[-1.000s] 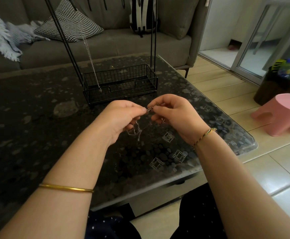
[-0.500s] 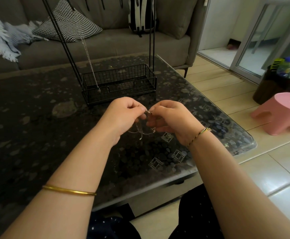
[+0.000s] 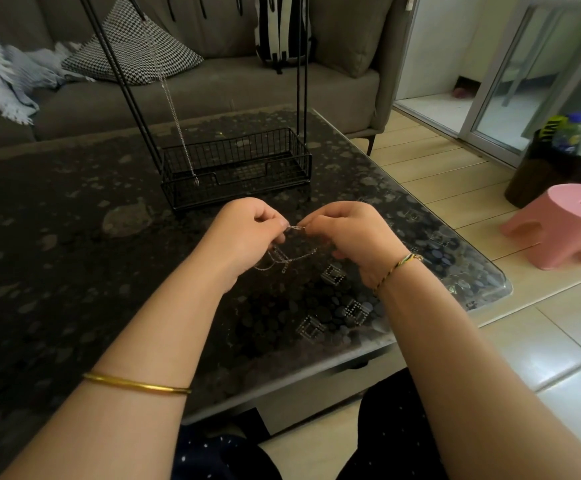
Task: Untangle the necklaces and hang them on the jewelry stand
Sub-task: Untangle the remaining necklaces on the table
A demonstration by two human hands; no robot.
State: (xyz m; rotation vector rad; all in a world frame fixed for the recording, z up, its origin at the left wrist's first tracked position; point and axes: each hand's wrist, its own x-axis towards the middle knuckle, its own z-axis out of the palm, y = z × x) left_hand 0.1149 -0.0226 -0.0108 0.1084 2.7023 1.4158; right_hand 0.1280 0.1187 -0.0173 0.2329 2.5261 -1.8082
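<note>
The tangled necklaces (image 3: 284, 259) were a thin silver chain gathered into several loose, drooping loops, with a small pendant or clasp hanging at the lowest point; the strands were too fine to say how many chains were in the bunch. It hung in the air between the two hands, above the dark pebble-patterned table (image 3: 57, 237) and just in front of the jewelry stand (image 3: 235, 142). The left hand (image 3: 247, 233) had its fingers curled, with thumb and forefinger pinching the chain at the top. The right hand (image 3: 348, 233) was curled the same way and pinched the chain opposite it, so a short taut stretch ran between the fingertips of the two hands. The rest of the loops sagged below the fingers, one strand reaching across under the right hand. A single necklace (image 3: 175, 112) already hung from the stand, its end dangling at the wire basket that forms the base. A gold bangle (image 3: 136, 384) sat on the left forearm and a braided bracelet (image 3: 398, 268) on the right wrist. A second before, the chain had dangled mostly beneath the left hand, and the right hand had sat a little further out; since then the hands had drawn closer and the loops had spread sideways under both.
</note>
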